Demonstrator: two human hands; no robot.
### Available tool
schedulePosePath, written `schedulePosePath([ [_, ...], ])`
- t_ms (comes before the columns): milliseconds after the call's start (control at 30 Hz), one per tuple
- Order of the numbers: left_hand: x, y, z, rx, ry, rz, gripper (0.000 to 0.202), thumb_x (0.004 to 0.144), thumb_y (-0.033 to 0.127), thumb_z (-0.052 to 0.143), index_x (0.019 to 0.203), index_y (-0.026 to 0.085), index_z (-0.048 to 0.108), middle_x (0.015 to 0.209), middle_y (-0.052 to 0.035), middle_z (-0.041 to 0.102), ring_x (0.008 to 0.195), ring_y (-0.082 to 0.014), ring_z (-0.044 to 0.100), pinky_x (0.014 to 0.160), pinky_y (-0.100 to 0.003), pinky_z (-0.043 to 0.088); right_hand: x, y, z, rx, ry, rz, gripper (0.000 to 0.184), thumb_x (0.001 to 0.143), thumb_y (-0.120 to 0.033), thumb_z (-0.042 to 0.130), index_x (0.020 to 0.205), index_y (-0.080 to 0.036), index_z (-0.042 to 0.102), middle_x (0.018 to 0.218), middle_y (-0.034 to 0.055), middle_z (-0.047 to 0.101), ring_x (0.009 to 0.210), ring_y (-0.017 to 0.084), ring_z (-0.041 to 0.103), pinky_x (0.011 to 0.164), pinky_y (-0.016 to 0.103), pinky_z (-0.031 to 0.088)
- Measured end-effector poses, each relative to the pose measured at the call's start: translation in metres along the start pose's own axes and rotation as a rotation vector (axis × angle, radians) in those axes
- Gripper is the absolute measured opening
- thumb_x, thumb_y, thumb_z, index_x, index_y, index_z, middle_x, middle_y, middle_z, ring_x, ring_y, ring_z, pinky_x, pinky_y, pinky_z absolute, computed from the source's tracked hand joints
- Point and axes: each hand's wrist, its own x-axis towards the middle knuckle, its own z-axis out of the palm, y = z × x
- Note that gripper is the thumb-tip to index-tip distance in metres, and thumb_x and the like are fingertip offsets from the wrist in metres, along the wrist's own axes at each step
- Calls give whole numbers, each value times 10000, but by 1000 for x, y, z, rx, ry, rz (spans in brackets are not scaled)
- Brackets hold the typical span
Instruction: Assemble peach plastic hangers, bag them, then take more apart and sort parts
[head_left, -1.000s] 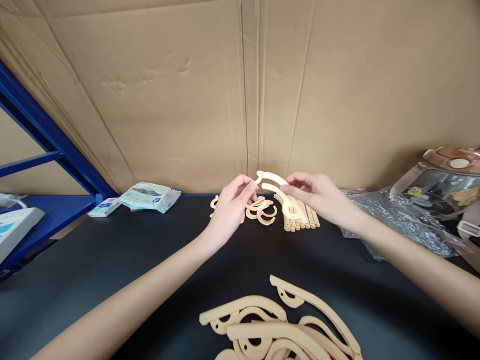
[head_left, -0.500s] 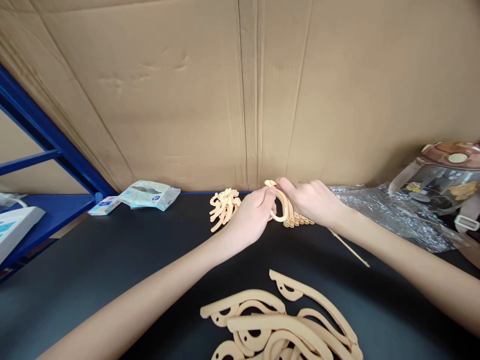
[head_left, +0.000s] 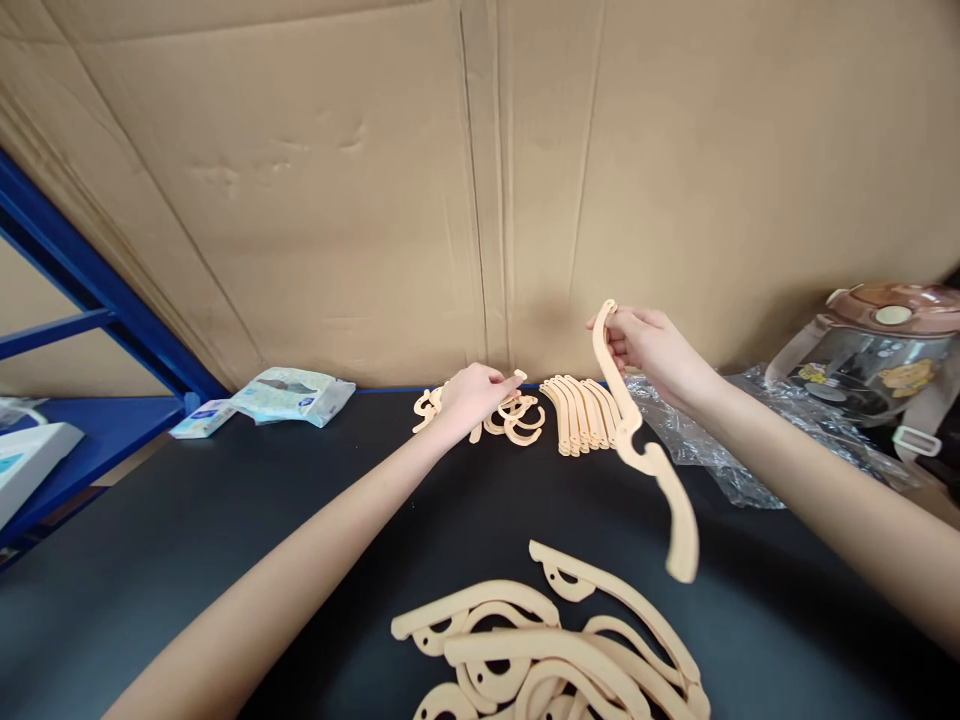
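Observation:
My right hand (head_left: 651,348), at the right of the stacked parts, pinches the top end of a beige hanger arm (head_left: 616,385). A second arm (head_left: 681,525) hangs below it, seemingly joined at a notched middle piece. My left hand (head_left: 474,395) is closed over the loose parts at the back. A small beige end, apparently of a hanger hook (head_left: 520,374), shows at its fingertips; the rest is hidden. Several loose hooks (head_left: 525,420) lie beside this hand, and more small curved pieces (head_left: 425,408) lie to its left. A row of slim curved arms (head_left: 581,415) lies between my hands.
Larger beige hanger parts (head_left: 547,650) are heaped on the black table (head_left: 300,530) nearest me. Clear plastic wrap (head_left: 739,440) and a brown-lidded bottle (head_left: 885,350) stand right. A tissue pack (head_left: 292,393) lies left. Cardboard (head_left: 337,200) walls the back; a blue frame (head_left: 127,330) is left.
My hands, together before around a hook and an arm, have separated. My right hand has risen rightward with the linked arms; my left has moved left over the small parts. Loose hooks now show between.

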Motion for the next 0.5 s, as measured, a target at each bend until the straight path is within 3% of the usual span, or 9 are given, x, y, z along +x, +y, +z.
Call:
schedulePosePath([
  [100,-6,6,-3,-138,22,12,383,818,555,595,862,177,640,1004,-93,661,1100,-283,550,806,-319,448,4,4,-5,57,63,16,113,817,-297,447,762,-207,488,600,1,522,482,116,505,471,246,441],
  [167,-14,12,-8,-269,-80,25,541,912,617,352,918,166,652,1059,-116,656,1071,-270,577,784,-317,471,7,9,-8,51,128,1,76,812,-280,426,805,-215,465,673,24,571,552,128,570,536,258,490],
  [233,-22,19,-14,-406,-243,30,697,943,624,167,907,140,667,984,-134,665,924,-244,635,725,-320,500,10,15,-10,-5,192,-31,81,832,-274,391,855,-220,446,770,51,612,632,135,617,592,268,516],
  [333,-34,26,-21,-601,-358,43,463,958,502,358,891,131,628,801,-76,614,710,-156,611,614,-247,481,11,22,-9,-181,205,-91,121,851,-275,389,914,-210,469,871,81,649,704,153,643,611,280,513],
  [400,-39,27,-22,-684,-319,59,245,953,349,450,875,150,570,680,3,505,576,-91,512,530,-184,412,7,21,-6,-354,137,-143,135,835,-286,466,912,-198,532,859,75,673,721,173,645,608,284,485],
  [500,-44,27,-20,-692,-278,64,217,969,255,409,804,159,510,596,53,374,452,-58,361,428,-160,296,-4,11,3,-657,-6,-242,160,849,-307,529,908,-199,631,773,50,694,671,190,630,558,279,380],
])
